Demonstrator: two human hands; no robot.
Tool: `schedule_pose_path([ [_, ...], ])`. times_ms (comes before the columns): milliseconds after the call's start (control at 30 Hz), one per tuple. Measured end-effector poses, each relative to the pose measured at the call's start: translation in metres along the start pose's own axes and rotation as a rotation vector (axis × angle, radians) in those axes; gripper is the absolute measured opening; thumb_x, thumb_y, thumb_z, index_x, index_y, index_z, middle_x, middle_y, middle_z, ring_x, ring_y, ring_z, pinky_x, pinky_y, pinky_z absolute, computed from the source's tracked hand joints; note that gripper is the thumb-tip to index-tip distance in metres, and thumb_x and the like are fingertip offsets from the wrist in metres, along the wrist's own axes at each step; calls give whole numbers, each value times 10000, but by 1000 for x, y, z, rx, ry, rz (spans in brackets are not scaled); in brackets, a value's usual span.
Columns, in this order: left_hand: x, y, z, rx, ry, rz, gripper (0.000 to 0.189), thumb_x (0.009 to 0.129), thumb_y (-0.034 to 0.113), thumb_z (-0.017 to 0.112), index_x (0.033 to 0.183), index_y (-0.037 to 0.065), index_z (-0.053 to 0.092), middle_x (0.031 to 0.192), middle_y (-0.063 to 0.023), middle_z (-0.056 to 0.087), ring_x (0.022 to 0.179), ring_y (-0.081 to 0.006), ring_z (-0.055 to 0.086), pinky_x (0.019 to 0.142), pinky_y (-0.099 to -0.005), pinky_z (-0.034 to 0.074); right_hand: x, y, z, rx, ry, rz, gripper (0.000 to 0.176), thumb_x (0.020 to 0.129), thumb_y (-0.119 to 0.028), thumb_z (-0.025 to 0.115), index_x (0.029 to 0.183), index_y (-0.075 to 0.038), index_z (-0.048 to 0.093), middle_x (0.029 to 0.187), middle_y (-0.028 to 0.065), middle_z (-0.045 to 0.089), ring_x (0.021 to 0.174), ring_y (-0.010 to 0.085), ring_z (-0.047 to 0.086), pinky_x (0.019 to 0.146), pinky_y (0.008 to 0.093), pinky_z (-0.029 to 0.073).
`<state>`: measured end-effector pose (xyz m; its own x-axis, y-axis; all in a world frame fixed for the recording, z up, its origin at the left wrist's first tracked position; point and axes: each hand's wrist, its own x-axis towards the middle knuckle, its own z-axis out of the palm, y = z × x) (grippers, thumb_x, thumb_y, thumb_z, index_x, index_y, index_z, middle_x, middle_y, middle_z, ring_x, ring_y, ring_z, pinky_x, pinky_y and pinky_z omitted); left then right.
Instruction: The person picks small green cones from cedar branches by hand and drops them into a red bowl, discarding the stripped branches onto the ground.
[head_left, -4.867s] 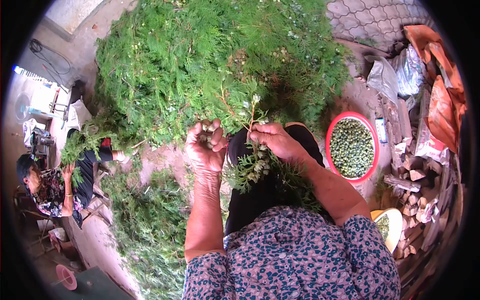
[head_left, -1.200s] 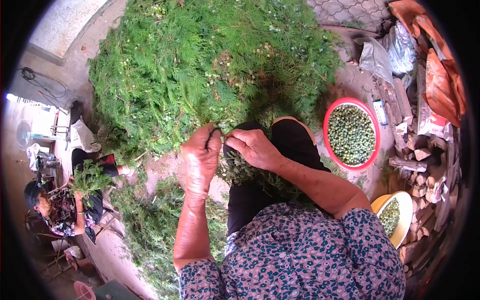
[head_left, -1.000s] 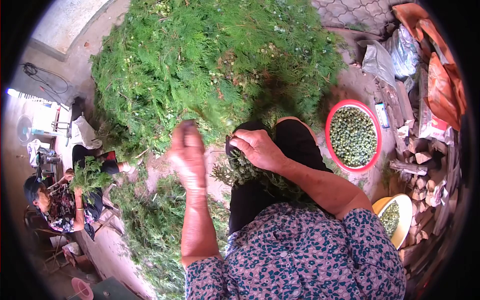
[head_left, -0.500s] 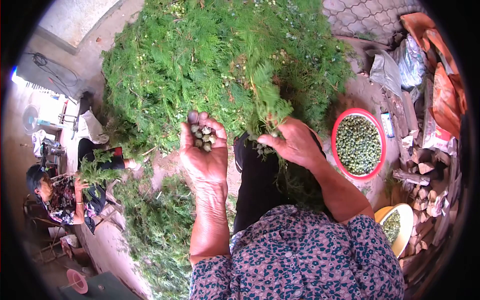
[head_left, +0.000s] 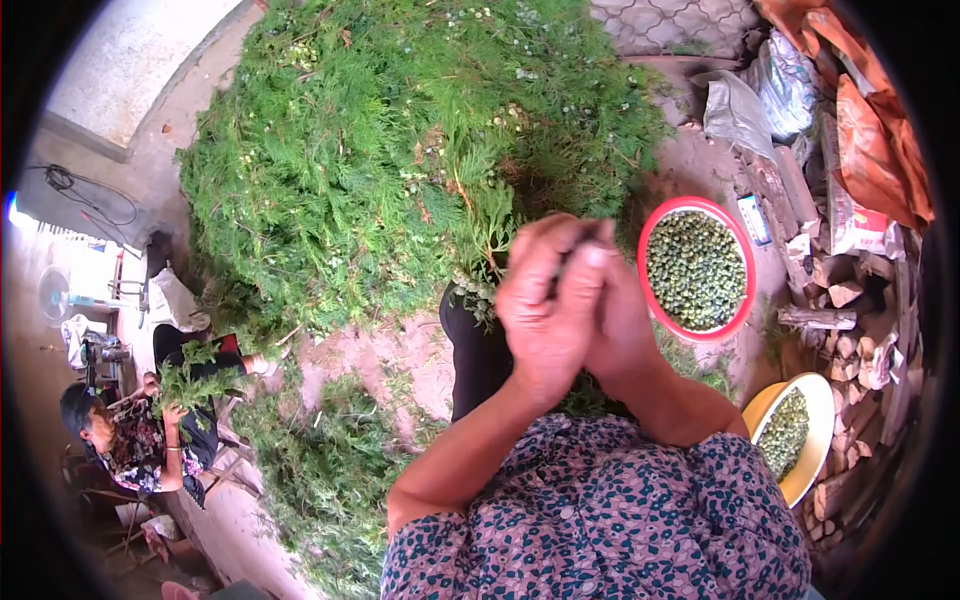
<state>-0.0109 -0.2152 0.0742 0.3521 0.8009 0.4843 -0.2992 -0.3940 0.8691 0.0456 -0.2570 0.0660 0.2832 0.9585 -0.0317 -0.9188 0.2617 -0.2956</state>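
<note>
My left hand (head_left: 543, 320) is curled, with its palm turned towards my right hand (head_left: 622, 315). The two hands press together above my lap, blurred by motion. Small round green cones lay in the left palm a moment ago; the closed fingers now hide whatever is between the hands. A leafy evergreen sprig (head_left: 490, 225) rests by my knee, just left of the hands. Pale green cones (head_left: 474, 292) hang at its lower end. To the right of my hands stands a red-rimmed basin (head_left: 645, 262) full of loose green cones (head_left: 697, 270).
A large heap of cut evergreen branches (head_left: 350, 150) lies ahead, with more cuttings (head_left: 335, 470) at left. A yellow basin (head_left: 818, 425) holds more cones. Firewood (head_left: 850, 400) and bags (head_left: 785, 85) line the right side. Another person (head_left: 150, 440) sits at left, handling a sprig.
My left hand has moved right, closed from its open cupped pose and met my right hand. The right hand has let go of the sprig. The view has shifted slightly right.
</note>
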Motion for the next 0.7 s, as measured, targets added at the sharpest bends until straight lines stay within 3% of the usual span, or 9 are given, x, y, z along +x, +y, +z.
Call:
schedule_pose_path([
  [133, -9, -14, 25, 247, -214, 99, 326, 700, 145, 709, 971, -3, 603, 972, -125, 585, 928, -237, 530, 833, -323, 409, -9, -13, -23, -46, 60, -114, 387, 922, -408, 399, 1035, -51, 497, 988, 85, 544, 924, 162, 506, 833, 330, 424],
  [167, -14, -15, 31, 280, -261, 73, 346, 704, 202, 698, 973, 5, 607, 1018, -144, 577, 1006, -300, 499, 871, -383, 382, -14, -18, -36, -68, 115, -148, 384, 921, -406, 404, 1029, -50, 495, 981, 87, 543, 910, 166, 506, 822, 332, 428],
  [200, -17, -21, 35, 276, -258, 68, 346, 704, 202, 698, 973, 5, 607, 1018, -144, 577, 1006, -300, 499, 871, -383, 382, -19, -18, -50, -92, 162, -171, 381, 919, -405, 409, 1024, -49, 494, 973, 90, 541, 896, 169, 507, 811, 335, 432],
  [267, -20, -34, 43, 463, -393, 269, 394, 726, 274, 671, 1006, 7, 596, 1089, -172, 549, 1042, -357, 473, 889, -428, 364, -26, -18, -72, -145, 261, -213, 375, 916, -401, 419, 1014, -46, 491, 958, 95, 539, 867, 176, 508, 789, 339, 440],
  [333, -20, -43, 48, 511, -460, 270, 463, 676, 338, 658, 1000, 12, 598, 1135, -183, 516, 1109, -372, 433, 939, -462, 331, -25, -17, -90, -213, 346, -249, 371, 913, -398, 429, 1003, -44, 489, 944, 100, 536, 839, 182, 509, 766, 343, 448],
  [400, -21, -52, 54, 617, -492, 300, 481, 671, 306, 668, 1043, 12, 583, 1175, -197, 492, 1145, -392, 399, 964, -471, 318, -22, -15, -106, -285, 434, -286, 366, 910, -395, 438, 993, -41, 486, 929, 105, 534, 810, 189, 510, 744, 347, 456],
  [467, -29, -54, 63, 421, -514, 161, 465, 669, 207, 680, 1077, 13, 567, 1192, -197, 487, 1157, -394, 399, 979, -470, 312, -24, -19, -126, -333, 512, -318, 363, 907, -392, 448, 982, -39, 483, 914, 111, 531, 782, 196, 511, 722, 351, 464],
  [600, -34, -33, 61, 342, -576, 334, 401, 698, 0, 578, 1097, -28, 553, 1115, -195, 553, 1078, -359, 503, 935, -402, 383, -22, -39, -159, -455, 633, -366, 357, 901, -385, 468, 962, -34, 478, 884, 121, 527, 725, 209, 513, 678, 360, 481],
  [700, -26, -3, 22, 397, -512, 242, 321, 760, 25, 557, 1074, -40, 565, 1059, -170, 592, 1025, -300, 546, 907, -381, 412, -23, -87, -205, -371, 791, -396, 354, 897, -380, 482, 946, -30, 474, 862, 129, 523, 682, 220, 515, 645, 366, 493],
])
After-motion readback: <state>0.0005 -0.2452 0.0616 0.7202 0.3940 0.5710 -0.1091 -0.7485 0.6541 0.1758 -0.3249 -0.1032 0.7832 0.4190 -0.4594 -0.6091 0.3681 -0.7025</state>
